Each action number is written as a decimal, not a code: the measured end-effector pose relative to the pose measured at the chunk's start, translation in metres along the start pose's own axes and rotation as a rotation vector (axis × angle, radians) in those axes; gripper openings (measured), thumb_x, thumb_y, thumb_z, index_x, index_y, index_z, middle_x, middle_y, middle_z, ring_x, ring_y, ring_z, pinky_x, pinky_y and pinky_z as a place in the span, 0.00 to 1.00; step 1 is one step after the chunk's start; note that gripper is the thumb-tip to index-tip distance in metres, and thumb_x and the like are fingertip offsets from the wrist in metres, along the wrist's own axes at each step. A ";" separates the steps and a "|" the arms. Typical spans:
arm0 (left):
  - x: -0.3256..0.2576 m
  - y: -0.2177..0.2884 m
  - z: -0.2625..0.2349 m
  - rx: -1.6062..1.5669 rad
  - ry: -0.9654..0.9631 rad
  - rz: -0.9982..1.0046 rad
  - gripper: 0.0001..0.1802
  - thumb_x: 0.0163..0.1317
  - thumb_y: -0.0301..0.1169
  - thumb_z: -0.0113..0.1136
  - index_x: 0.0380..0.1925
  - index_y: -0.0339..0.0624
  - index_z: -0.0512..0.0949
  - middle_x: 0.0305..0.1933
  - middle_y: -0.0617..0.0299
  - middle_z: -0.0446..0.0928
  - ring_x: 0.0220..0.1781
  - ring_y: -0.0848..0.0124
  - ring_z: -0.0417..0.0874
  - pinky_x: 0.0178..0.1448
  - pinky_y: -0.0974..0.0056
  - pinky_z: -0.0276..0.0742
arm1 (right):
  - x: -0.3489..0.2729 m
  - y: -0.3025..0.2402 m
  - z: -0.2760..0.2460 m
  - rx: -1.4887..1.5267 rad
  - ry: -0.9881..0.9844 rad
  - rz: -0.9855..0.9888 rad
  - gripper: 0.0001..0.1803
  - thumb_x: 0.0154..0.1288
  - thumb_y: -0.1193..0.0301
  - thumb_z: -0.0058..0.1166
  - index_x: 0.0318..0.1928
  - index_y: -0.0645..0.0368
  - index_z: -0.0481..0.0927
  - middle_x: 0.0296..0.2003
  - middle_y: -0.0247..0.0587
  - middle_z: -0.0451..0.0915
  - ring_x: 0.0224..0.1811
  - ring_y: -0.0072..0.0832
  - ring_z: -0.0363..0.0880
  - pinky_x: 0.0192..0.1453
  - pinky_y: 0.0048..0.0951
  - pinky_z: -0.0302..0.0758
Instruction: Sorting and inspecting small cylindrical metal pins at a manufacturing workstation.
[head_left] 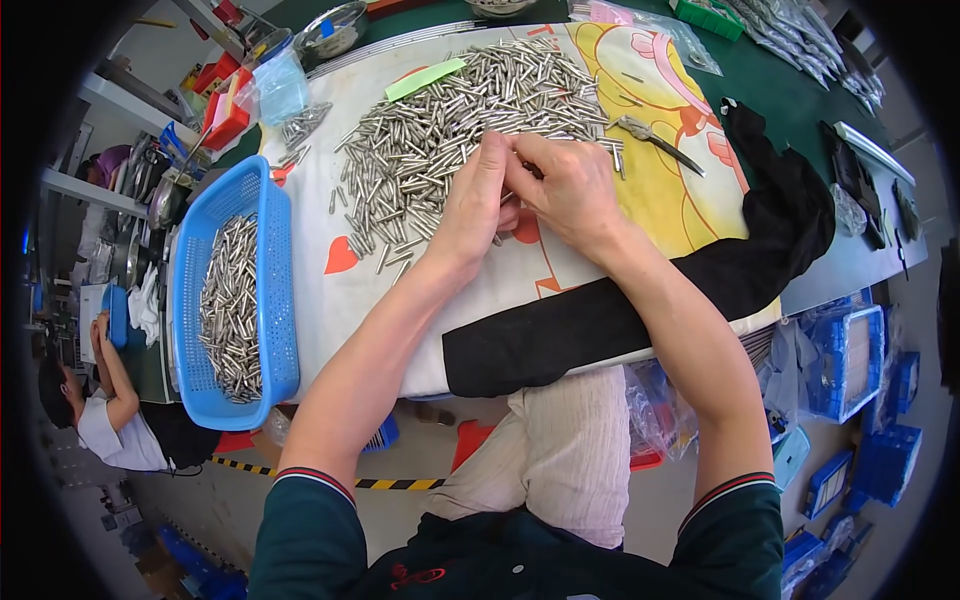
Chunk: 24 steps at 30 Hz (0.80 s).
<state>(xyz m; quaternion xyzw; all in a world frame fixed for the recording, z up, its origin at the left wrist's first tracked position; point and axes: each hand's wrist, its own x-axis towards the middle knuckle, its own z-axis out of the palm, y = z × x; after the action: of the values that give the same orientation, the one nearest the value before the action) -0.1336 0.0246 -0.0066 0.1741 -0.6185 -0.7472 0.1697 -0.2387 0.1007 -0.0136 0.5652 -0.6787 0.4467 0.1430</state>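
Observation:
A wide heap of short silvery metal pins [430,130] lies spread over a printed cloth [320,290] on the table. Above the near side of the heap, my left hand [472,205] and my right hand [575,190] meet, thumbs and fingertips pressed together. Both are closed, and whatever is between their fingers is hidden. A pin end shows just under my left hand. On the left, a blue plastic basket [280,300] holds many more of these pins. A green strip [425,80] rests on top of the heap.
Pliers [660,142] lie on the cloth right of the heap. A black garment [560,345] stretches along the near edge toward the right. Red bins [228,115] stand at the back left. Another person [120,420] sits far left. Blue crates [845,360] stand at right.

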 end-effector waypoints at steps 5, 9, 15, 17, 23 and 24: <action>-0.001 0.002 0.002 0.023 -0.009 0.022 0.32 0.69 0.59 0.29 0.36 0.41 0.71 0.21 0.73 0.60 0.20 0.83 0.52 0.24 0.73 0.49 | 0.000 0.000 -0.002 0.025 -0.044 0.094 0.11 0.59 0.63 0.54 0.27 0.56 0.81 0.17 0.43 0.77 0.18 0.39 0.77 0.23 0.36 0.73; -0.002 0.003 0.002 0.049 0.031 0.010 0.32 0.70 0.58 0.29 0.35 0.41 0.71 0.21 0.73 0.60 0.20 0.83 0.53 0.24 0.73 0.49 | 0.000 0.000 0.002 0.105 0.015 0.030 0.10 0.59 0.68 0.55 0.24 0.59 0.77 0.17 0.45 0.75 0.17 0.41 0.75 0.21 0.35 0.70; -0.002 0.001 0.005 0.118 0.056 0.075 0.32 0.70 0.58 0.29 0.43 0.39 0.72 0.23 0.72 0.62 0.21 0.83 0.55 0.24 0.75 0.50 | 0.001 -0.001 0.002 0.070 -0.031 0.086 0.13 0.62 0.63 0.51 0.26 0.58 0.80 0.17 0.44 0.77 0.18 0.41 0.77 0.22 0.37 0.71; -0.003 0.002 0.006 0.142 0.053 0.098 0.33 0.70 0.57 0.29 0.45 0.39 0.71 0.23 0.73 0.62 0.21 0.84 0.55 0.24 0.75 0.50 | 0.000 0.001 0.004 0.050 -0.034 0.113 0.17 0.64 0.59 0.49 0.27 0.56 0.82 0.16 0.42 0.78 0.19 0.41 0.77 0.24 0.38 0.73; -0.002 0.002 0.005 0.094 0.079 0.097 0.31 0.71 0.56 0.29 0.44 0.39 0.72 0.22 0.72 0.63 0.21 0.84 0.56 0.23 0.75 0.50 | 0.002 -0.003 0.005 0.224 0.032 0.094 0.13 0.62 0.63 0.53 0.27 0.57 0.82 0.14 0.40 0.76 0.15 0.36 0.76 0.20 0.33 0.71; 0.000 0.000 0.003 0.069 0.083 0.093 0.31 0.71 0.55 0.30 0.43 0.39 0.72 0.22 0.72 0.63 0.21 0.84 0.56 0.23 0.75 0.50 | 0.002 -0.002 0.006 0.257 0.085 0.107 0.12 0.61 0.64 0.53 0.27 0.57 0.82 0.13 0.40 0.76 0.14 0.35 0.75 0.19 0.32 0.70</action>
<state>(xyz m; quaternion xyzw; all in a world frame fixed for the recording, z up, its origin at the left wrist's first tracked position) -0.1346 0.0270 -0.0058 0.1817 -0.6440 -0.7087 0.2237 -0.2351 0.0946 -0.0147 0.5223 -0.6383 0.5606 0.0738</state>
